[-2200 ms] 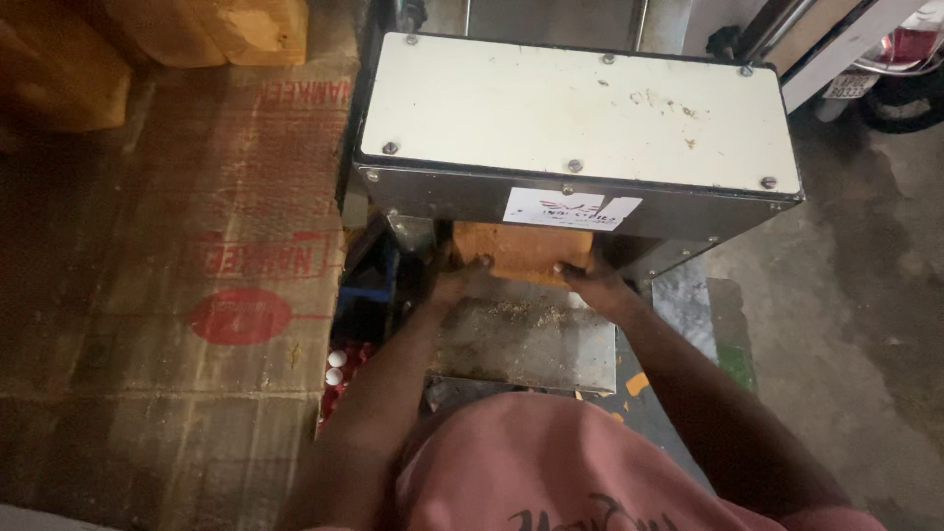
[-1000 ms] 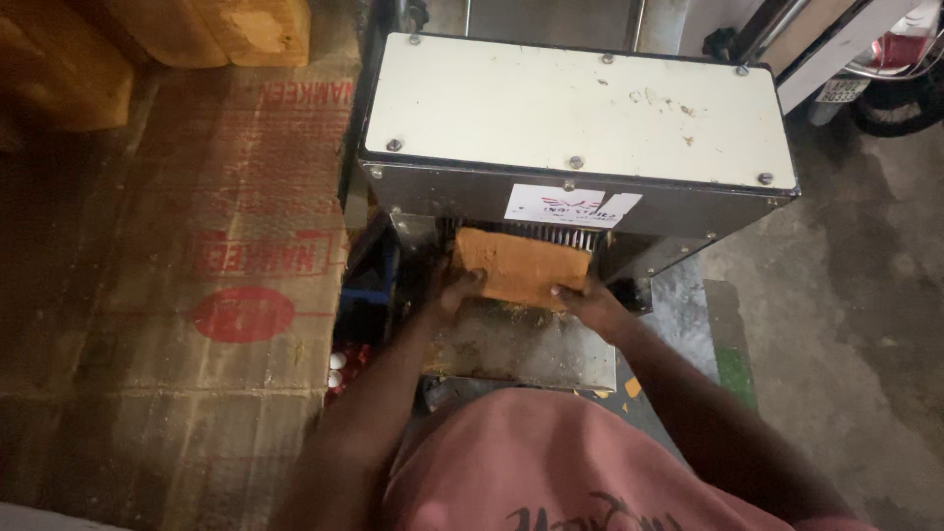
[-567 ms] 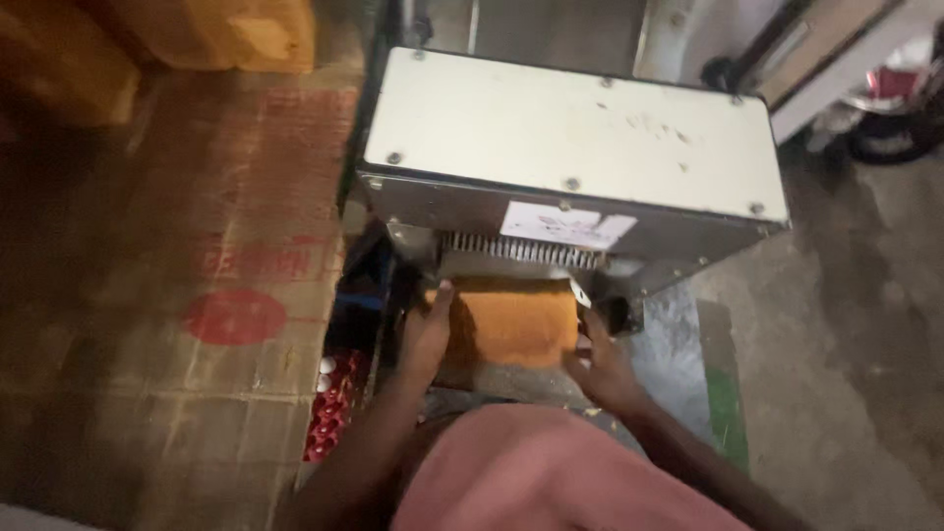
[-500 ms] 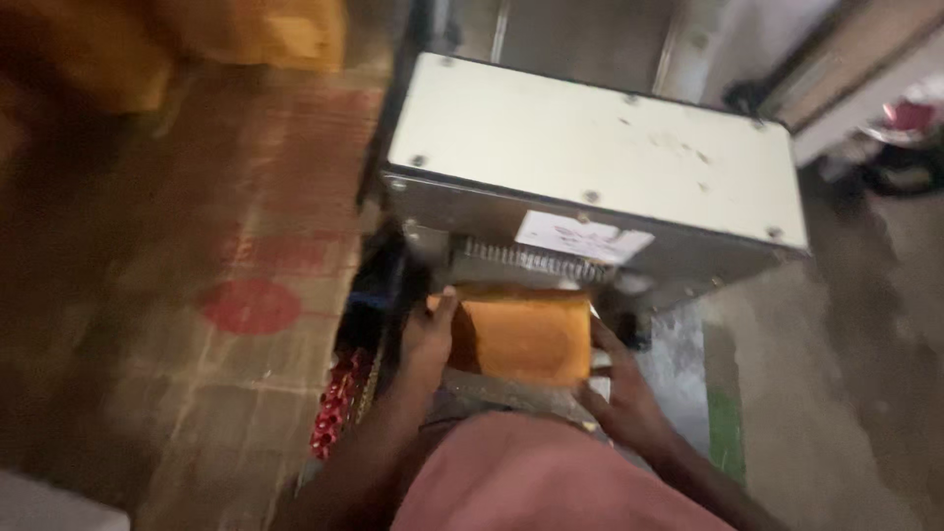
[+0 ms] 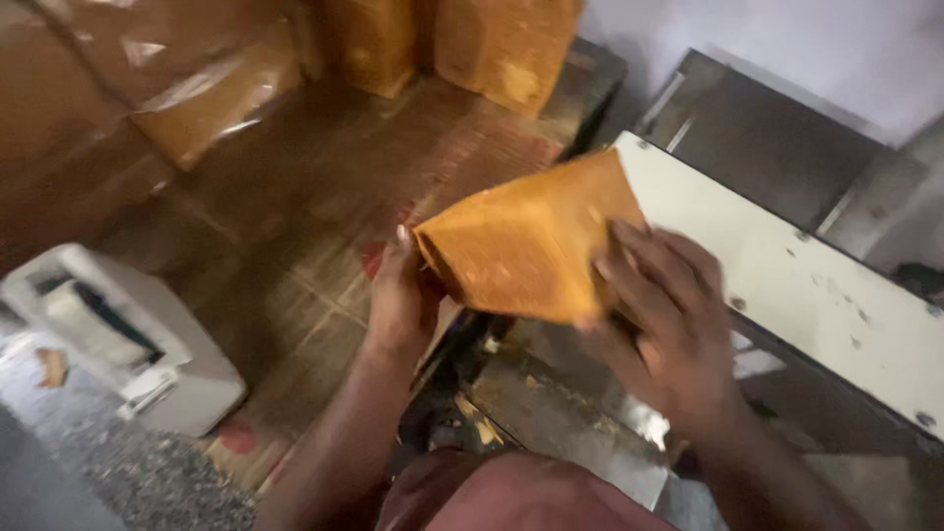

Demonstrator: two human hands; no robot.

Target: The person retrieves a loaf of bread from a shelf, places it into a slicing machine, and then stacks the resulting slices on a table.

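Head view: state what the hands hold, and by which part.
Both hands hold a brown loaf: left hand at its left end, right hand with fingers over its right side.

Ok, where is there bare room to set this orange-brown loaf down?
The brown cardboard sheet lies bare between the wrapped loaves and the small white machine. The cream machine top is bare too. Under both hands it is crowded with crumbs.

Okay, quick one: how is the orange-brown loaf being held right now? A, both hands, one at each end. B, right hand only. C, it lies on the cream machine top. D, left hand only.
A: the left hand grips one end of the loaf and the right hand the other, holding it clear of the cream machine top.
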